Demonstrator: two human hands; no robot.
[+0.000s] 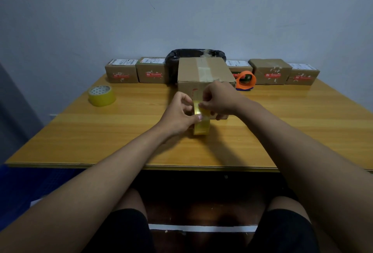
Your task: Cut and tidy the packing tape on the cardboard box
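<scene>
Both hands meet just in front of the cardboard box at mid-table. The left hand has a clenched grip on the yellowish tape roll; the right hand pinches the free tape end at the roll's top. Best keep that strip taut and square to the box's taped seam (the orange tape dispenser sits idle nearby), so it lies without wrinkles.

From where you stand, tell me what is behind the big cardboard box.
Behind the big cardboard box stands a bin with a black liner, against the wall. The box hides the bin's lower part, and its contents cannot be seen.
</scene>
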